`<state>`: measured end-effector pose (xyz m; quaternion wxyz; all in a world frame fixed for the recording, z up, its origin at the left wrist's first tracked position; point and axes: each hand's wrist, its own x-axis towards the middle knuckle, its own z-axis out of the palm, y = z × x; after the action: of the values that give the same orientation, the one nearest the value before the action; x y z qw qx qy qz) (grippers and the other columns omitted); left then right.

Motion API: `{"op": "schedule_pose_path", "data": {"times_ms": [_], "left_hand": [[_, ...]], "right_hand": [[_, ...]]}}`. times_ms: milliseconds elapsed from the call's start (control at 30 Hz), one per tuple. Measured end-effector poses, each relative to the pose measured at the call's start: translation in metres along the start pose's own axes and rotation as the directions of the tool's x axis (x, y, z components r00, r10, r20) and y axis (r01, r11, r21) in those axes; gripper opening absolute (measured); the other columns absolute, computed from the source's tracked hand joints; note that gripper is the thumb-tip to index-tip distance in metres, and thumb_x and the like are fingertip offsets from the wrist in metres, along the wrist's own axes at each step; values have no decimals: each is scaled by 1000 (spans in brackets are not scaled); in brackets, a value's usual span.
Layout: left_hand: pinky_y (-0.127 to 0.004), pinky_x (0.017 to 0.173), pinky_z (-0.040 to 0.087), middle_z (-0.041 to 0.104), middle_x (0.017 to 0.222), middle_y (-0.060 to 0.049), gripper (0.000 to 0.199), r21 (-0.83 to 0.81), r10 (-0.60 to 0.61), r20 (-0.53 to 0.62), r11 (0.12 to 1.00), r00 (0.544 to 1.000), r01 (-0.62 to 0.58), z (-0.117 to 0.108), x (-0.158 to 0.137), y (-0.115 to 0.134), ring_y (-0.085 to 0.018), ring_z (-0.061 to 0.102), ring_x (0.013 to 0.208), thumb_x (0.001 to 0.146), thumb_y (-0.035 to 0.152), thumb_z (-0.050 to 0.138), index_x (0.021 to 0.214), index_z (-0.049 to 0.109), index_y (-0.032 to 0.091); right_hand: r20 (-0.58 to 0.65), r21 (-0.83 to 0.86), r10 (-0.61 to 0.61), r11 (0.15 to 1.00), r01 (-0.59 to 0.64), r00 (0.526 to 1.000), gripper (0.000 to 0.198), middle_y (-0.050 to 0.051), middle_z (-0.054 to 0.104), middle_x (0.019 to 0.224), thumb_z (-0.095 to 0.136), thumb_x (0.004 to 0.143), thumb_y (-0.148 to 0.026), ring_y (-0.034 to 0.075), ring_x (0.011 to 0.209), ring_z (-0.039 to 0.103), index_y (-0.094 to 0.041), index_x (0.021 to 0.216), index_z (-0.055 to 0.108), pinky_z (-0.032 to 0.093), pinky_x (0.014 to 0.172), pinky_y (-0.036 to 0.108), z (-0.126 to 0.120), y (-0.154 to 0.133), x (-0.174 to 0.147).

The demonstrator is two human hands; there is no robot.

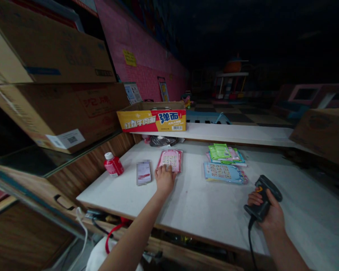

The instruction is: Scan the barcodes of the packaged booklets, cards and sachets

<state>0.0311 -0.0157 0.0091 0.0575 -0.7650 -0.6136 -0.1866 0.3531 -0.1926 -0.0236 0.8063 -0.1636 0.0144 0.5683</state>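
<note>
Left hand [165, 180] drapes fingers over pink packet [171, 157], pinch unclear to me | packet lies on white table [192, 207] | right hand [273, 218] wraps scanner [268, 187] | light, flat pressure should steady it best

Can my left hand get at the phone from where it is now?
Probably yes: the left hand touches the pink packet, and nothing visible stands between it and the phone.

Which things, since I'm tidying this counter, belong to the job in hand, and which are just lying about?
Likely in use:
scanner, in the right hand
pink packet, touched by the left hand
blue packets
green packets

Probably lying about:
red bottle
phone
yellow-red box
</note>
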Motion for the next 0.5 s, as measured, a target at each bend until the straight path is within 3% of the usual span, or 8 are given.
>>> {"op": "schedule_pose_path", "data": {"times_ms": [100, 233, 367, 433, 500], "left_hand": [[-45, 96, 39, 60, 116, -15, 33, -9, -20, -22, 1000, 1000, 20, -10, -6, -2, -31, 51, 113, 94, 40, 44, 107, 65, 18], [-41, 82, 45, 58, 104, -19, 33, -21, -265, -58, 964, 963, 264, -20, 5, -10, -31, 59, 97, 89, 40, 53, 102, 59, 10], [-34, 74, 48, 57, 105, -14, 33, -338, -402, -30, 866, 915, 369, -14, 17, -21, -22, 62, 81, 75, 22, 70, 102, 52, 12], [-30, 68, 49, 60, 92, -7, 35, -604, -493, 54, 676, 869, 421, -10, 18, -24, -18, 61, 73, 66, 15, 76, 93, 53, 15], [-26, 60, 48, 60, 74, -1, 32, -796, -516, 297, 332, 804, 507, -6, 16, -25, -14, 59, 63, 61, 12, 78, 82, 53, 16]], "right_hand": [[-2, 7, 11, 1000, -11, 1000, 25, -6, 45, 63, 69, 71, -15, 4, 47, 48, -17, 88, 51, 47, 44, 14, -1, 0, 0], [4, -10, 0, 1000, 0, 1000, 27, -6, 45, 64, 70, 70, -15, 5, 48, 48, -18, 89, 50, 47, 44, 14, -3, -1, 0], [10, -23, -9, 1000, 9, 1000, 28, -7, 46, 64, 69, 70, -16, 5, 49, 48, -18, 89, 49, 47, 45, 14, -4, 0, 0], [9, -32, -5, 999, 5, 1000, 28, -7, 46, 64, 70, 70, -16, 5, 49, 49, -18, 89, 49, 47, 45, 14, -4, 0, -1], [4, -50, -2, 999, 3, 1000, 27, -7, 47, 63, 70, 70, -17, 5, 48, 49, -18, 88, 50, 47, 45, 14, -4, 1, -1]]}}
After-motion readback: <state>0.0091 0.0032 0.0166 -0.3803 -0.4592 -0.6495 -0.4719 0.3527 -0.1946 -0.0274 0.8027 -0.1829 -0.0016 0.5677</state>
